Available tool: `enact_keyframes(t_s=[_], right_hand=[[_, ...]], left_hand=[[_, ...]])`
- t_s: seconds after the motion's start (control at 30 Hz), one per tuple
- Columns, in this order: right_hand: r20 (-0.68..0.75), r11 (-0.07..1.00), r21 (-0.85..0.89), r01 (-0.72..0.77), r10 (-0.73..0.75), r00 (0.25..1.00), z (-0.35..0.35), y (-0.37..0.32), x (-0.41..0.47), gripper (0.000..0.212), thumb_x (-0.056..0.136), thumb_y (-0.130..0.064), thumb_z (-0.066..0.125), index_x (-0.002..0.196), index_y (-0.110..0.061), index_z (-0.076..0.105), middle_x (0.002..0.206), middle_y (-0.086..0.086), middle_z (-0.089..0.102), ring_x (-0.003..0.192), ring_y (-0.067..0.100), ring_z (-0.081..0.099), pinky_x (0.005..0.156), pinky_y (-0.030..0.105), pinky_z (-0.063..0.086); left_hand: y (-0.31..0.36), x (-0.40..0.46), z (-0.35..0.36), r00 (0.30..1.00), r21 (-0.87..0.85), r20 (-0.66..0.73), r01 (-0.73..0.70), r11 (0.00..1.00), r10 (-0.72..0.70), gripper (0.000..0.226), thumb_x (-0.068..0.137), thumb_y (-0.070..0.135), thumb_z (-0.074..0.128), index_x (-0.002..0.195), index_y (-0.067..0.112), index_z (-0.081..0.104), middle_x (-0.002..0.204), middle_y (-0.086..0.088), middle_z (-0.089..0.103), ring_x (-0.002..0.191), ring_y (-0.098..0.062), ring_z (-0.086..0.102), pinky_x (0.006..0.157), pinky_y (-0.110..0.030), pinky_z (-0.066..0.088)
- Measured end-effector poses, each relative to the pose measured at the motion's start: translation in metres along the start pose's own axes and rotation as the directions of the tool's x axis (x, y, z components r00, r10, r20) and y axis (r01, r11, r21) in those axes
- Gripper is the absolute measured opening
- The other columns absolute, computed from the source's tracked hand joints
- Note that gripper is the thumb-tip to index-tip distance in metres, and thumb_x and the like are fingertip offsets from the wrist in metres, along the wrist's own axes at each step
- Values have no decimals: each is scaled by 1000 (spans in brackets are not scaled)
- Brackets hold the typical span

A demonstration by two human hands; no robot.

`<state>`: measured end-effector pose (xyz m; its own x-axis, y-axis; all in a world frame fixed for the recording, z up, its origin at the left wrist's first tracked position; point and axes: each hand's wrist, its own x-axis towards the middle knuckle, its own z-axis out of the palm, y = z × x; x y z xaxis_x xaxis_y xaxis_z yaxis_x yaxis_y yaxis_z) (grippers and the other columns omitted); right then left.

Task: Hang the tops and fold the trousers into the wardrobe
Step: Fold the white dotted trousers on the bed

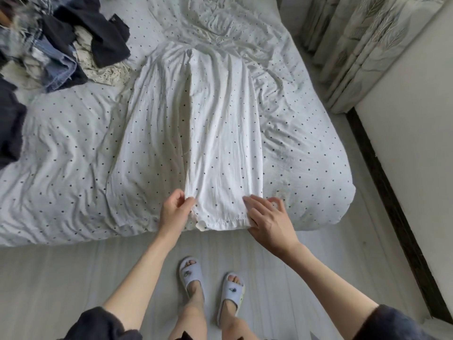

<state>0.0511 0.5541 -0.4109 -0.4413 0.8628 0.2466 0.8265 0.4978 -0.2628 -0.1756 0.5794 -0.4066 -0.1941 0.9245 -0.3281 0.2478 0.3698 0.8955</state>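
Trousers, white with small dark dots, lie stretched along the bed, waistband toward the far edge and cuffs at the near edge by the person's feet. They look already folded lengthwise, one leg laid over the other, though the left part spreads wider and is hard to tell apart from the dotted sheet. The left hand pinches the cuff's left corner between thumb and curled fingers. The right hand lies on the cuff's right corner, its fingers mostly straight and its thumb and forefinger meeting just past the fabric edge; I cannot tell whether it truly grips.

My judgement: this pair is at an early stage of folding, with the crosswise folds yet to come. A heap of clothes, dark pieces, denim and pale fabric, sits at the far left corner of the bed, unsorted. No wardrobe or hanger shows here, so most of the job seems left.
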Motion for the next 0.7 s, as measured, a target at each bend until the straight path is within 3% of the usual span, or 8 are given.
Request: enact_keyframes(t_s=[0.07, 0.17, 0.23, 0.27, 0.37, 0.47, 0.57, 0.7], right_hand=[[95, 1000, -13, -3, 5, 995, 17, -1, -7, 15, 59, -3, 70, 64, -12, 59, 105, 3, 70, 95, 18, 68, 74, 38, 47], [204, 996, -13, -86, 87, 975, 42, -1, -13, 25, 51, -4, 81, 61, -12, 60, 101, 4, 71, 89, 19, 69, 66, 43, 51], [286, 992, -25, -124, 126, 950, 62, 2, -15, 20, 55, -4, 80, 66, -11, 64, 108, 4, 70, 97, 19, 68, 69, 48, 50], [353, 990, -32, -138, 140, 925, 68, 3, -16, 16, 62, -4, 75, 75, -9, 66, 117, 5, 66, 108, 20, 64, 78, 52, 47], [661, 980, -67, -188, 185, 727, 92, 11, -18, 31, 90, -19, 49, 119, -9, 52, 149, 2, 35, 139, 16, 28, 108, 50, 20], [808, 971, -83, -222, 197, 556, 108, 10, -9, 50, 97, -38, 41, 140, -14, 33, 157, 1, 17, 144, 17, 14, 114, 43, 14], [814, 965, -51, -256, 189, 550, 117, 0, 9, 54, 98, -39, 38, 145, -15, 26, 157, 2, 18, 143, 19, 18, 113, 39, 20], [799, 962, 12, -272, 154, 582, 138, -28, 49, 52, 99, -35, 38, 146, -19, 23, 157, 2, 17, 142, 22, 22, 111, 42, 26]], left_hand=[[-32, -3, 4, 991, 69, -14, 136, 988, -135, 30, 87, 7, 58, 65, 12, 39, 52, -3, 42, 50, -14, 40, 53, -27, 31], [-64, 3, 12, 974, 106, -35, 226, 968, -223, 29, 89, 6, 55, 64, 11, 40, 44, 2, 49, 42, -10, 45, 54, -28, 36], [-81, 12, 15, 964, 132, -30, 267, 955, -266, 28, 90, 8, 55, 65, 11, 42, 49, -1, 52, 45, -10, 48, 57, -29, 39], [-86, 14, 15, 959, 144, -18, 284, 948, -284, 26, 90, 9, 56, 67, 11, 45, 55, -3, 54, 51, -13, 50, 59, -30, 41], [-113, 13, 10, 908, 176, 51, 401, 899, -415, 15, 92, 11, 55, 78, 13, 57, 78, -7, 63, 63, -18, 56, 56, -24, 47], [-140, 10, -7, 858, 212, 79, 482, 850, -507, 8, 94, 9, 51, 92, 12, 58, 95, -12, 66, 64, -16, 56, 51, -19, 44], [-152, 17, -37, 855, 202, 18, 504, 839, -518, 12, 93, 5, 52, 102, 10, 58, 108, -18, 63, 73, -21, 57, 62, -27, 44], [-154, 49, -91, 883, 275, -105, 468, 840, -458, 22, 93, 8, 53, 114, 7, 58, 114, -18, 61, 101, -29, 58, 89, -37, 48]])
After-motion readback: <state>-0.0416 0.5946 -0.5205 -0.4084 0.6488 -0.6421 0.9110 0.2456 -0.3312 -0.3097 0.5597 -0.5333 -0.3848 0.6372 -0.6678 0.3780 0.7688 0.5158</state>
